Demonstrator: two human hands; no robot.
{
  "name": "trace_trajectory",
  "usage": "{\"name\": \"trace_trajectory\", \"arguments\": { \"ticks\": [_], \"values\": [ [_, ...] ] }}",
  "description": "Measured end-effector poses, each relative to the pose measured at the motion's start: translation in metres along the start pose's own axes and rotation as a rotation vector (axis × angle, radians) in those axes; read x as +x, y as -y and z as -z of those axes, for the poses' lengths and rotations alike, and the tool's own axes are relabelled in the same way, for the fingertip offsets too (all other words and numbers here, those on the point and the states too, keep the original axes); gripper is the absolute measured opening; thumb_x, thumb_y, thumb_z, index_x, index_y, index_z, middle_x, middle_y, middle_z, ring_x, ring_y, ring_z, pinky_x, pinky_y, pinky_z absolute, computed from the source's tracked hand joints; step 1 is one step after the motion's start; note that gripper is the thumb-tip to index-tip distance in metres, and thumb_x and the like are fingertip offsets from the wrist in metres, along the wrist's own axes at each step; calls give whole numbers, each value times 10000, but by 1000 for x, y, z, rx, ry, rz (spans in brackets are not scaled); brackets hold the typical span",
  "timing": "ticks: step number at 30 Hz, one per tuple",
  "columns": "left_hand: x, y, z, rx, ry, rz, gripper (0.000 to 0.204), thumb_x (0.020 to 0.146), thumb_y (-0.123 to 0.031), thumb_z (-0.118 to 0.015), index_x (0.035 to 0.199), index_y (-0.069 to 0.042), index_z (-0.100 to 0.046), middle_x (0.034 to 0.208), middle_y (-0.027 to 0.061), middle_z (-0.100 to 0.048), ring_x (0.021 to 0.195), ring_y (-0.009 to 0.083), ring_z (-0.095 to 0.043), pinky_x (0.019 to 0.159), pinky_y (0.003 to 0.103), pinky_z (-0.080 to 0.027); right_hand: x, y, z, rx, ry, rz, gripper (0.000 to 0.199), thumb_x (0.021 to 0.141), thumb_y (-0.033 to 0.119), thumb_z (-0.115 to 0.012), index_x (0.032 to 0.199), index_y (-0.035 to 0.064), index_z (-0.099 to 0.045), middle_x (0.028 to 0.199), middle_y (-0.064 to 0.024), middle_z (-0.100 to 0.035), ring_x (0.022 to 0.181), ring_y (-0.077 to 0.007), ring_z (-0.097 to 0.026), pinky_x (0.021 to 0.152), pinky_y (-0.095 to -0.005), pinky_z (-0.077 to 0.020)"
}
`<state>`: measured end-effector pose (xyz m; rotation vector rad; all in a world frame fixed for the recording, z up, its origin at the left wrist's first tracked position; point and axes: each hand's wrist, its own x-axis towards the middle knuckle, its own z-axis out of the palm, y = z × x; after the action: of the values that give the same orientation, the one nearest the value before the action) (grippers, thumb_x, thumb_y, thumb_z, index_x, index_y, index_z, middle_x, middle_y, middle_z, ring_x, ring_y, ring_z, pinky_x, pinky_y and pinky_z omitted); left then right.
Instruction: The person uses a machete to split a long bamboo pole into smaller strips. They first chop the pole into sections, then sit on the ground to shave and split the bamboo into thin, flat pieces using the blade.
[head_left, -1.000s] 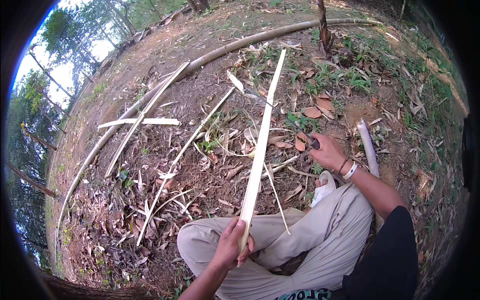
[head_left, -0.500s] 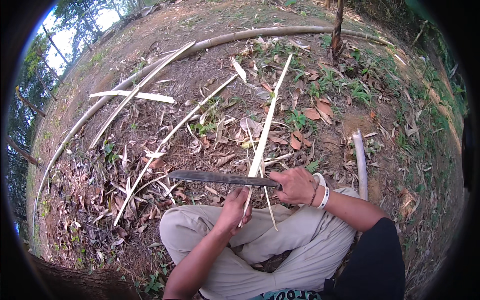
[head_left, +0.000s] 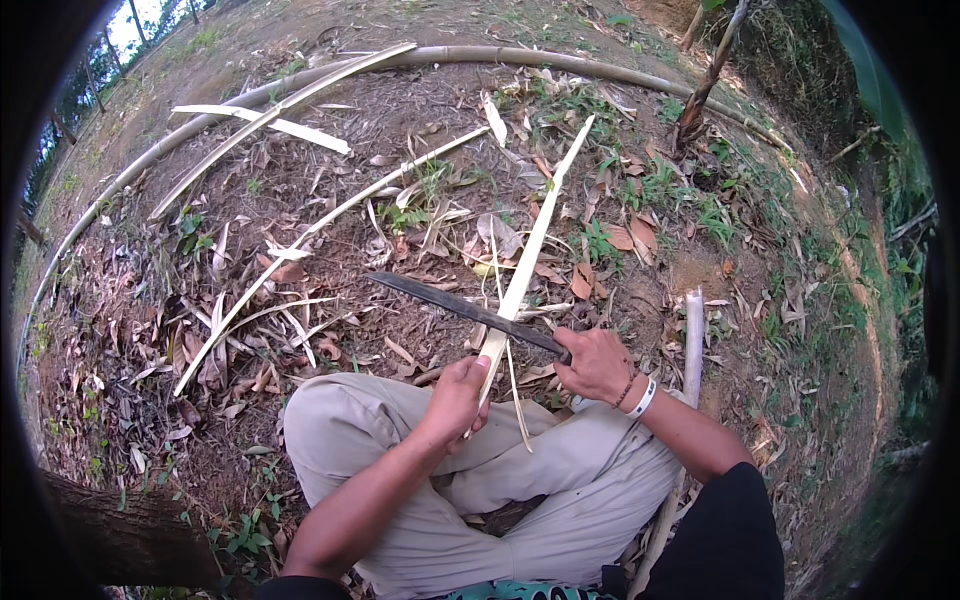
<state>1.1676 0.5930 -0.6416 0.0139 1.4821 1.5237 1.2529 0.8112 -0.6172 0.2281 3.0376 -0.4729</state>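
My left hand [head_left: 460, 403] is closed around the lower end of a pale split bamboo strip [head_left: 535, 240], which slants up and away from me over my crossed legs. In my right hand [head_left: 593, 366] is the handle of a machete, mostly hidden by the fingers. The dark machete blade [head_left: 440, 297] lies across the strip just beyond my left hand, its tip pointing left and slightly away. A thin sliver [head_left: 514, 385] hangs beside the strip and reaches down over my trousers.
A long bamboo pole [head_left: 520, 56] curves across the far ground. Nearer lie another split strip [head_left: 310, 238] and two crossed pale strips [head_left: 285, 126]. A short bamboo piece [head_left: 694, 340] lies beside my right knee. A trunk [head_left: 120, 525] is at lower left; dry leaves litter the soil.
The machete has tilted, its tip swinging farther away while the handle sits lower. Both hands keep their hold. The whole view has shifted somewhat.
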Motion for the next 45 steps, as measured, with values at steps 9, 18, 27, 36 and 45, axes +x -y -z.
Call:
{"name": "trace_trajectory", "arguments": {
  "ticks": [9, 18, 27, 36, 45],
  "values": [
    [3, 5, 12, -166, 113, 44, 280, 1050, -313, -391, 987, -49, -461, 509, 23, -435, 330, 109, -352, 328, 264, -303, 12, -6, 3, -38, -41, -4, 172, 741, 217, -643, 836, 86, -585, 628, -164, -625, 633, -390, -639, 596, -494, -519],
    [-12, -3, -1, -271, 172, 112, 298, 1059, -324, -369, 932, -63, -436, 513, 14, -412, 333, 100, -320, 329, 260, -299, 41, -74, 6, -138, -137, -148, 168, 724, 232, -653, 824, 106, -605, 617, -150, -619, 620, -379, -638, 589, -482, -520],
    [-17, 9, 10, -397, 253, 163, 300, 1060, -337, -373, 902, -85, -413, 484, 13, -384, 307, 106, -309, 289, 254, -254, 30, -73, 9, -25, 38, -72, 214, 720, 213, -626, 864, 56, -641, 666, -207, -638, 653, -416, -638, 598, -496, -523],
    [-23, 6, 17, -493, 272, 241, 299, 1056, -330, -377, 866, -101, -405, 478, 2, -372, 306, 99, -308, 276, 241, -243, 12, -26, 11, 17, 154, -5, 157, 762, 227, -621, 819, 81, -611, 608, -196, -601, 650, -418, -631, 632, -509, -516],
    [-20, 9, 20, -519, 271, 313, 330, 1055, -338, -385, 840, -92, -433, 467, -4, -356, 304, 90, -298, 287, 219, -255, 0, -12, 8, 11, 141, 180, 164, 719, 202, -661, 780, 73, -579, 599, -167, -591, 608, -396, -613, 587, -485, -497]
  ]
}}
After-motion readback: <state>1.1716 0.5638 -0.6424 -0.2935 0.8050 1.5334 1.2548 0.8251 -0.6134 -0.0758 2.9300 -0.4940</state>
